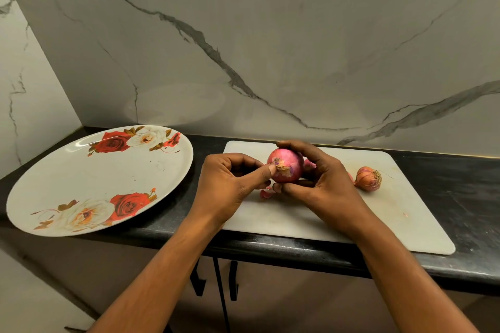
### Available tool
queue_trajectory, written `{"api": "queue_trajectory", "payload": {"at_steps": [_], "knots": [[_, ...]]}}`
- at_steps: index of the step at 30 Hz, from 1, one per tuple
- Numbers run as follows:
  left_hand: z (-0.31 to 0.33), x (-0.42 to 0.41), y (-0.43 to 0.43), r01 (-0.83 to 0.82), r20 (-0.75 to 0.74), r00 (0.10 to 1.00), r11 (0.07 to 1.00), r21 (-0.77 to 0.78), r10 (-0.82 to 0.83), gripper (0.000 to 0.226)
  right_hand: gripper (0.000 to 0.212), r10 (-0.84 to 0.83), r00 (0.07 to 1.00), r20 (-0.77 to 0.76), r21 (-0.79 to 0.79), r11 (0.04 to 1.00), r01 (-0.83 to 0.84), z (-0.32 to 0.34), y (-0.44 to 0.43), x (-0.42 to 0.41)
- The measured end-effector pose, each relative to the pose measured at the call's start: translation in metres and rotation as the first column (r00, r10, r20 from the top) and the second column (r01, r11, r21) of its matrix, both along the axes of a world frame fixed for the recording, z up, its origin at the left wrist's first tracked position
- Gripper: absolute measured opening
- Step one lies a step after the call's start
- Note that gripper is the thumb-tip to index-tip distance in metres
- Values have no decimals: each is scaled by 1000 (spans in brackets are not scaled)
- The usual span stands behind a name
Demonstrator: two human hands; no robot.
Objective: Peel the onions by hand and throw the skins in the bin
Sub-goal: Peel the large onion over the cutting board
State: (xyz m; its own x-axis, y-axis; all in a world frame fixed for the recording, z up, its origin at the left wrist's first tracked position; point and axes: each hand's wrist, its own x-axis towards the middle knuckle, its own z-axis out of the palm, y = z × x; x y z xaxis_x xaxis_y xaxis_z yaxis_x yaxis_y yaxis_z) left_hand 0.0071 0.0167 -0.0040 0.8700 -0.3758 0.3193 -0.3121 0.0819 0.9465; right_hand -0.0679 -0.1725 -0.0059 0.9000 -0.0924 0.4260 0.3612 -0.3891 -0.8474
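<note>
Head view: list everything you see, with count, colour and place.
big onion: 1, pink-red, held over the board
small onion: 1, brownish, on the board, right
skin scraps: few, pink, on the board
board: 1, pale grey, on the counter
plate: 1, white with roses, counter's left
counter: 1, black, below marble wall
left hand: 1, thumb picking at big onion's root end
right hand: 1, gripping big onion

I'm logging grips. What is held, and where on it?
The right hand grips the onion round its top and bottom; the left hand pinches dry skin at its near end.
</note>
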Motion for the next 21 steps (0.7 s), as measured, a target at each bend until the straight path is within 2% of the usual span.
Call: {"api": "queue_trajectory", "payload": {"at_steps": [5, 9, 11, 21], "knots": [[1, 0, 1, 9, -13, 1000, 1000, 2, -8, 13, 73, 19, 1000, -15, 2, 1000, -19, 1, 0, -1], [0, 2, 2, 6, 2, 1000, 999, 38, -7, 7, 72, 34, 999, -26, 1, 999, -34, 2, 1, -3], [-1, 2, 2, -13, 16, 1000, 999, 44, 13, 2, 72, 25, 999, -20, 6, 1000, -25, 3, 1, -3], [-3, 1, 2, -14, 64, 998, 999, 30, 12, 6, 72, -18, 1000, -10, 21, 1000, 18, 3, 2, -2]]}}
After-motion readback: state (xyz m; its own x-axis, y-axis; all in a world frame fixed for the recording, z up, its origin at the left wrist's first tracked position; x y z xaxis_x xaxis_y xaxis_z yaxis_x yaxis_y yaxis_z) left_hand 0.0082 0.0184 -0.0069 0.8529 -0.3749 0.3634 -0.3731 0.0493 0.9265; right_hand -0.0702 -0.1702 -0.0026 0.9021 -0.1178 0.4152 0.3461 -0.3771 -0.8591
